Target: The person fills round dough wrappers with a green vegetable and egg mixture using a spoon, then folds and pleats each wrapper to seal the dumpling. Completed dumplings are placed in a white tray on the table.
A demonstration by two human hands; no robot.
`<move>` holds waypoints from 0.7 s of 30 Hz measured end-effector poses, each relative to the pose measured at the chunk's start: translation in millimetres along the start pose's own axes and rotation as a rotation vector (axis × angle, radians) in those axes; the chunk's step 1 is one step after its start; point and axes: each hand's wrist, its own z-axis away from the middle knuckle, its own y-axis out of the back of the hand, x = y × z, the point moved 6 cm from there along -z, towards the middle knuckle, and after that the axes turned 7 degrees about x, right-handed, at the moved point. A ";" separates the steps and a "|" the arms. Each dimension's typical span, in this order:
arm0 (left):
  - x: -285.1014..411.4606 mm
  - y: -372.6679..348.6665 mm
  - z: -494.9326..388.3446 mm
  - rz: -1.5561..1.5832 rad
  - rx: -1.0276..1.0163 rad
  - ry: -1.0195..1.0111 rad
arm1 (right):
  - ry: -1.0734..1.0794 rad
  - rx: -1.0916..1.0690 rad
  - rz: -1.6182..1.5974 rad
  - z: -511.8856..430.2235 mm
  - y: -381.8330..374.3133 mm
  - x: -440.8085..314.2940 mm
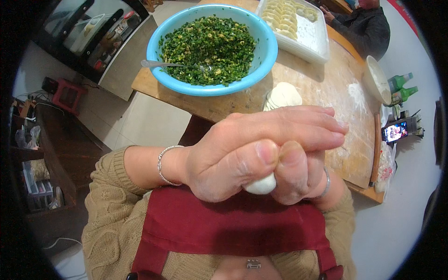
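My left hand [227,150] and my right hand [294,175] are pressed together in front of my chest, thumbs side by side. Between them they squeeze a pale dough dumpling [261,184]; only its rounded lower end shows below the thumbs, and the rest is hidden by my fingers. Just beyond my knuckles, a small stack of round dough wrappers [285,94] lies on the wooden table. Farther off stands a blue basin [269,63] of chopped green filling with egg-like yellow bits [210,49], and a metal spoon [157,63] rests in it.
A white tray [316,49] at the back holds rows of folded dumplings [280,17]. On the floured wooden board [353,143], a pale bowl [377,80] sits near green bottles [402,87] and a lit phone [394,132]. A rolling pin [376,150] lies along the right edge. Another person [364,28] sits beyond.
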 end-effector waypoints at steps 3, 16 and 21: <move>3.9 -0.9 0.5 -0.033 -0.001 -0.020 | 0.119 0.053 0.118 5.7 -4.2 4.5; 7.3 -1.4 -2.1 -0.076 0.011 -0.029 | 0.334 0.168 0.295 20.0 -11.3 13.6; 6.0 -1.7 -1.8 -0.063 0.006 -0.014 | 0.365 0.208 0.311 27.7 -15.1 22.7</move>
